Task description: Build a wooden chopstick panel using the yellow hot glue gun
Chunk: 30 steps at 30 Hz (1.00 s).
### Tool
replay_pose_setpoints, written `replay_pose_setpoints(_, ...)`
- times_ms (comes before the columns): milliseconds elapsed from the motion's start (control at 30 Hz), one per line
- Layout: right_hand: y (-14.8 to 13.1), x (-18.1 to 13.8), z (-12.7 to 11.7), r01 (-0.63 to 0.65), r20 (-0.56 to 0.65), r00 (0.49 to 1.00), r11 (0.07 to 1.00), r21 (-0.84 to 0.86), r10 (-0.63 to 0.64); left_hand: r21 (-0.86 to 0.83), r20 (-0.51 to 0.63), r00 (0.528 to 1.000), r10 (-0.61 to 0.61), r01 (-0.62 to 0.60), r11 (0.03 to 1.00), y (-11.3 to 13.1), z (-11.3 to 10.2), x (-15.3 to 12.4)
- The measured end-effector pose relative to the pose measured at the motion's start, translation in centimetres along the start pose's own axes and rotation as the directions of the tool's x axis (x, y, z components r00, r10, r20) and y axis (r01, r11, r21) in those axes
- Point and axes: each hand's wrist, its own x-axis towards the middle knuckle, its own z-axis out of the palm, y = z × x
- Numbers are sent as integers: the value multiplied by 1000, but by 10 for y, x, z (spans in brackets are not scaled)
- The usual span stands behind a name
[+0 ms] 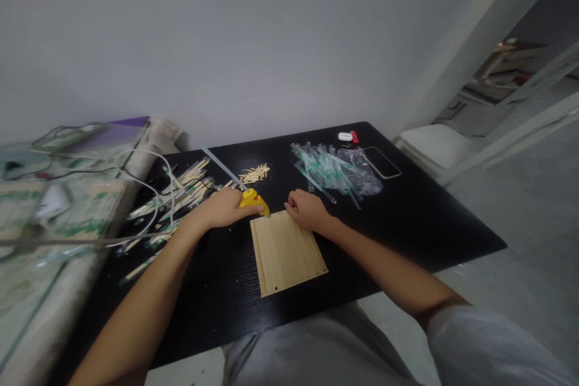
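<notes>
While a flat panel of thin wooden strips [287, 253] lies toward the near edge of the black desk [217, 289], both of the person's hands are at its far end. The left hand [224, 208] is closed around a yellow glue gun [248, 198], whose tip points down at the panel's far edge; a long pale strip [221, 167] slants from behind the gun to the desk's far edge. The right hand [307, 210], fingers curled in, is over the panel's far right corner; whether it pinches anything cannot be told. Wrapped sticks [195, 184] spread along the desk's left side. Farther back are a heap of short sticks [254, 174] and, right of it, green-and-clear wrappers [323, 169]. Toward the far right corner lie a phone [383, 162] and, beyond it, a small white case [345, 137].
</notes>
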Motion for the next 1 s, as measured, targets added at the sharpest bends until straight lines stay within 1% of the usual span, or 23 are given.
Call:
replay_pose_setpoints(267,-1,0,1,4,-4,1000,1000,5,-4,-24,13,1000,3,-3,1000,0,-4,-2)
replay_pose_setpoints(600,-1,0,0,2,-7,1000,1000,11,-2,7,35,999,-32,32,999,6,-14,-7)
replay_pose_setpoints(1000,0,-1,1,3,-3,1000,1000,3,-3,-15,63,997,-45,46,999,4,-15,-8)
